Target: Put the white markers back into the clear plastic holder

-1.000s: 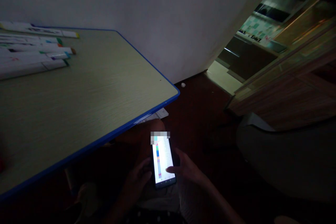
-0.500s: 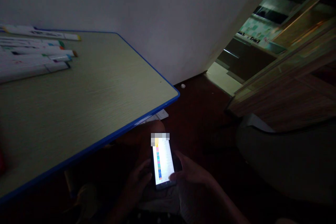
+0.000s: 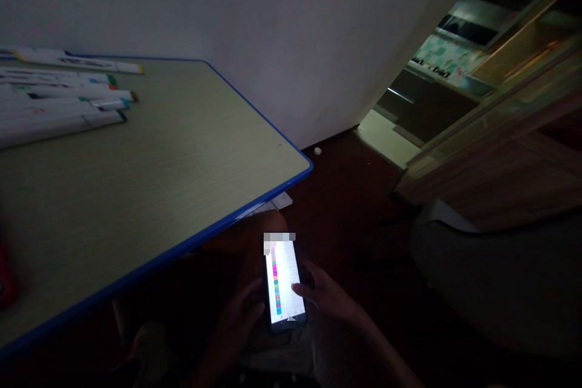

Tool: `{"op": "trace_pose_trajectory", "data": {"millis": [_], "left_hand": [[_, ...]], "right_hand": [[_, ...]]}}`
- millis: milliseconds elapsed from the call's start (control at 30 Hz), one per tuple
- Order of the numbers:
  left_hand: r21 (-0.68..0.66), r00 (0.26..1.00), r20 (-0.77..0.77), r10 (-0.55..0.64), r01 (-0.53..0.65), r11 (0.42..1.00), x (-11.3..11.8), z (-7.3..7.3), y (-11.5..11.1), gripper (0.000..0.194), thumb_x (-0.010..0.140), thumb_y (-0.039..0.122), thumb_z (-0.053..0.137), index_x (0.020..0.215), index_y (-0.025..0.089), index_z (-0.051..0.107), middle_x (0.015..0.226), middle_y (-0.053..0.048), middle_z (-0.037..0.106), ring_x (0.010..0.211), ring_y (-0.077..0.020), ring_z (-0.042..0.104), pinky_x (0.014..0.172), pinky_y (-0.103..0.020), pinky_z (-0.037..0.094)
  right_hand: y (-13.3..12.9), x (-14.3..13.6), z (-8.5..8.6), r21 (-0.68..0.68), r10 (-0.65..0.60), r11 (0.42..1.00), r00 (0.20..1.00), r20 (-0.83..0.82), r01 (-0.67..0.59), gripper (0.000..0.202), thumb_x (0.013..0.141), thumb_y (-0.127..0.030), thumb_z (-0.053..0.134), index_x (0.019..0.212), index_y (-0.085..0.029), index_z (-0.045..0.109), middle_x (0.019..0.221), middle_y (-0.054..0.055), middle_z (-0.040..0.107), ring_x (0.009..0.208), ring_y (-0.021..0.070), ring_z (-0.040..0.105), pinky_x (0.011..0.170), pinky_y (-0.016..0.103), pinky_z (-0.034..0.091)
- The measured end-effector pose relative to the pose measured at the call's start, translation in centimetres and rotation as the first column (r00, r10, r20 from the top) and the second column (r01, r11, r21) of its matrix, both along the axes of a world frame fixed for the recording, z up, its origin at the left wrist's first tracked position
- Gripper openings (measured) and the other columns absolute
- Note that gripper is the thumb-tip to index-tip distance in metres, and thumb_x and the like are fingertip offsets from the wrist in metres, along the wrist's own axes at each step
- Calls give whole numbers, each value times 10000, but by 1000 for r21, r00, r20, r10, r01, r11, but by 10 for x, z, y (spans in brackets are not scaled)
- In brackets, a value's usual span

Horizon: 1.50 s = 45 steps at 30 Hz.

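Low in the centre of the frame, your left hand curls around the lit smartphone, gripping its left edge; keep that grip firm; your right hand hangs half open, thumb on the screen; scroll with light strokes.

Desk with pale wood-grain top and blue edging occupies the left half. White markers with coloured caps lie in a row at its far left. Plain white wall behind. Dark red floor; small white object near the wall base. Open doorway upper right.
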<state>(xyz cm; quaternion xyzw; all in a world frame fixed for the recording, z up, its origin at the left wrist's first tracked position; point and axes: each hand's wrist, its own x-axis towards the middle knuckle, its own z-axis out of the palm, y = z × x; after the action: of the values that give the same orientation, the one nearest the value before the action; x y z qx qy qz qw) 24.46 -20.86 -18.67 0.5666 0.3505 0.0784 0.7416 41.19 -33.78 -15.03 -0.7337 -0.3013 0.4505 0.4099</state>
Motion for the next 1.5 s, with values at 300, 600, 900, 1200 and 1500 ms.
{"op": "trace_pose_trajectory", "data": {"millis": [300,600,900,1200,1500], "left_hand": [[2,1000,9,15,-15,1000,0,-3,-2,446,615,380,625,1015,182,621,1110,-91,626,1064,-292,536,921,-436,424],[21,1000,-10,14,-13,1000,0,-4,-1,432,607,361,633,1007,199,628,1089,-83,640,1031,-293,558,892,-426,447],[19,1000,-17,-2,2,1000,0,-5,-1,455,596,374,636,1010,186,622,1083,-87,643,1022,-293,566,884,-425,455],[20,1000,-26,6,-5,1000,2,-1,-1,448,594,378,632,1001,190,629,1079,-89,645,1026,-290,564,894,-419,448],[38,1000,-10,-1,1,999,2,0,0,423,606,364,615,995,198,634,1079,-79,647,1034,-291,559,906,-430,437]], "right_hand": [[-1,-1,-15,31,-42,999,999,-6,42,362,767,-398,525,1029,-147,522,990,89,615,880,219,585,737,342,475],[0,-2,-17,49,-53,997,999,-6,54,335,777,-387,517,1023,-160,522,971,72,620,859,202,587,719,328,482],[-1,-2,-13,66,-52,996,999,-9,52,391,722,-334,592,1059,-151,516,1008,76,615,897,213,581,749,328,475],[3,-2,-23,21,-84,996,986,142,82,293,790,-392,490,918,-138,558,879,59,636,762,180,592,629,279,469],[-5,-3,-25,81,-96,992,995,-22,97,351,757,-369,549,1033,-154,515,977,63,618,870,199,586,726,310,474]]}}
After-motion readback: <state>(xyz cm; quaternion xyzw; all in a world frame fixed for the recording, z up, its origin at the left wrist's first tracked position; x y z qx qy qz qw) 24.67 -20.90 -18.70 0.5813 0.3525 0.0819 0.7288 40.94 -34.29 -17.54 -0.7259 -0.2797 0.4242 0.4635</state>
